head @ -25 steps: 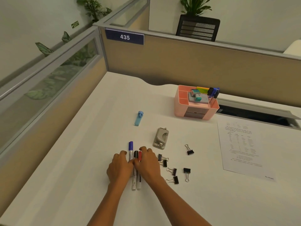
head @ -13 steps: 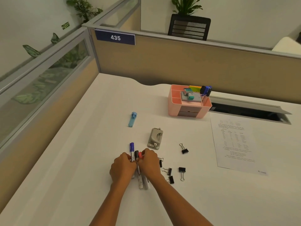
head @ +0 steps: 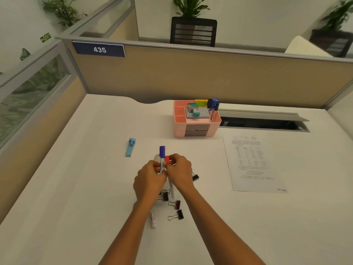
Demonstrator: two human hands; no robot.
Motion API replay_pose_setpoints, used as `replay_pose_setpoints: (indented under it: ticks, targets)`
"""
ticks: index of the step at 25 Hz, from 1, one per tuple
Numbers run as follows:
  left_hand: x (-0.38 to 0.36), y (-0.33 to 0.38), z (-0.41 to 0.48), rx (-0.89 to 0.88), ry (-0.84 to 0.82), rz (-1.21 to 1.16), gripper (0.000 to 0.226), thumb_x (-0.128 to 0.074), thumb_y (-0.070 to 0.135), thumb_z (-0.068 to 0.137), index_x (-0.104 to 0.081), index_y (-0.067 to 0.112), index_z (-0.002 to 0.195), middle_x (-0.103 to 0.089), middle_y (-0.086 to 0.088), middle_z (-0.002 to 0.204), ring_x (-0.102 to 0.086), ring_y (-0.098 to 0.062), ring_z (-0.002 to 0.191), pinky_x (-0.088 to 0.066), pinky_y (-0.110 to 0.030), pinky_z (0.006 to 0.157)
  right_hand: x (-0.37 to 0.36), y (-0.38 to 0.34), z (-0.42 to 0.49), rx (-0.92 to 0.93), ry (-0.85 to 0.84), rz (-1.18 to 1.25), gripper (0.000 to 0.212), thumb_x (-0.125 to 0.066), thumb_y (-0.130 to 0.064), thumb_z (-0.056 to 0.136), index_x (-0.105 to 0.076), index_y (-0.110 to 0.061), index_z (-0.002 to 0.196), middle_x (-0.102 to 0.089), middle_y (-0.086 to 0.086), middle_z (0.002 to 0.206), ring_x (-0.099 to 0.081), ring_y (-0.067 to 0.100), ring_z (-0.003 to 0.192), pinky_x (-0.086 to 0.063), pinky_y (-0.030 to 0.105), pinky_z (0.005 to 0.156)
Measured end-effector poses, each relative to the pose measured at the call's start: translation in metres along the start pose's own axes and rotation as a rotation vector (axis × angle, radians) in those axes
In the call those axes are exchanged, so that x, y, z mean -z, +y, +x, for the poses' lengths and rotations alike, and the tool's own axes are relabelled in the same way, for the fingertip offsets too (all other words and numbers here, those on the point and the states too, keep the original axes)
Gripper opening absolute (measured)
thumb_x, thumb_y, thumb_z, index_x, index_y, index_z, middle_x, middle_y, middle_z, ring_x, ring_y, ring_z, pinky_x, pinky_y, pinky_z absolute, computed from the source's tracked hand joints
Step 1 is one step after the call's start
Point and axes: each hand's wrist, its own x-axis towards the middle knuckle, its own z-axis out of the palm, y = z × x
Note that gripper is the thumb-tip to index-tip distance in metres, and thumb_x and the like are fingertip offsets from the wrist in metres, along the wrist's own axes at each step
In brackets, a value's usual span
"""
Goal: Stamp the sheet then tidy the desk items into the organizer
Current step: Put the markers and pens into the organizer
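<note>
Two bare forearms, no sleeves, no jewellery

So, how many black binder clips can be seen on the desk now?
4. One binder clip lies right of the right hand, one below the hands, two nearer the camera. Others may hide under the hands.

This is an open-plan office cubicle. A white table (head: 76,188) sits inside tan partition walls (head: 210,77) with grey trim and glass panels, one bearing a blue number plate (head: 99,49) reading 435. A black mesh office chair (head: 193,32) and potted plants (head: 191,5) stand beyond, and a green exit sign (head: 45,37) hangs on the wall.
</note>
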Motion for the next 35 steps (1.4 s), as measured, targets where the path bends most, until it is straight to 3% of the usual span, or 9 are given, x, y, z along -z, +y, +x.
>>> replay_pose_setpoints:
  ticks: [5, 9, 14, 18, 23, 35]
  targets:
    - [-0.017, 0.067, 0.020, -0.135, -0.025, -0.042, 0.040, -0.062, 0.046, 0.086, -0.059, 0.019, 0.115, -0.068, 0.000, 0.113, -0.065, -0.022, 0.096, -0.050, -0.032, 0.077, 0.061, 0.003, 0.037, -0.025, 0.088, 0.116, 0.028, -0.062, -0.024, 0.090, -0.063, -0.013, 0.115, -0.068, 0.004, 0.109, -0.057, 0.010, 0.088, -0.046, 0.023, 0.084]
    - [-0.031, 0.123, 0.040, -0.238, -0.026, -0.054, 0.040, -0.061, 0.045, 0.086, -0.058, 0.020, 0.116, -0.068, -0.001, 0.113, -0.065, -0.023, 0.096, -0.051, -0.032, 0.077, 0.111, 0.005, 0.068, 0.031, 0.149, 0.166, 0.025, -0.062, -0.023, 0.090, -0.065, -0.014, 0.113, -0.069, 0.005, 0.111, -0.062, 0.016, 0.095, -0.049, 0.034, 0.093]
    - [-0.042, 0.188, 0.072, -0.425, -0.018, -0.065, 0.061, -0.062, 0.038, 0.088, -0.036, 0.026, 0.141, -0.064, -0.003, 0.119, -0.064, -0.024, 0.099, -0.053, -0.035, 0.080, 0.166, 0.004, 0.114, 0.122, 0.230, 0.155, 0.022, -0.065, -0.016, 0.088, -0.066, -0.010, 0.109, -0.071, 0.007, 0.105, -0.063, 0.013, 0.089, -0.047, 0.026, 0.088]
    - [-0.049, 0.224, 0.106, -0.577, 0.008, -0.068, 0.043, -0.066, 0.035, 0.086, -0.050, 0.027, 0.125, -0.070, -0.002, 0.107, -0.067, -0.025, 0.090, -0.057, -0.038, 0.074, 0.196, -0.002, 0.156, 0.211, 0.281, 0.148, 0.021, -0.065, -0.014, 0.087, -0.067, -0.009, 0.108, -0.071, 0.007, 0.103, -0.064, 0.014, 0.088, -0.049, 0.027, 0.086]
    - [-0.060, 0.252, 0.146, -0.525, -0.040, -0.070, 0.025, -0.067, 0.028, 0.086, -0.064, 0.015, 0.107, -0.072, -0.003, 0.101, -0.067, -0.020, 0.087, -0.054, -0.032, 0.078, 0.204, 0.007, 0.203, 0.236, 0.299, 0.107, 0.021, -0.064, -0.013, 0.088, -0.067, -0.010, 0.108, -0.072, 0.006, 0.102, -0.063, 0.011, 0.085, -0.047, 0.021, 0.080]
    - [-0.101, 0.234, 0.168, -0.535, 0.016, 0.101, 0.034, -0.064, 0.029, 0.088, -0.059, 0.013, 0.118, -0.068, -0.009, 0.111, -0.064, -0.026, 0.098, -0.052, -0.035, 0.083, 0.169, 0.044, 0.235, 0.187, 0.256, 0.035, 0.021, -0.063, -0.018, 0.089, -0.066, -0.012, 0.109, -0.070, 0.008, 0.105, -0.065, 0.019, 0.094, -0.045, 0.023, 0.082]
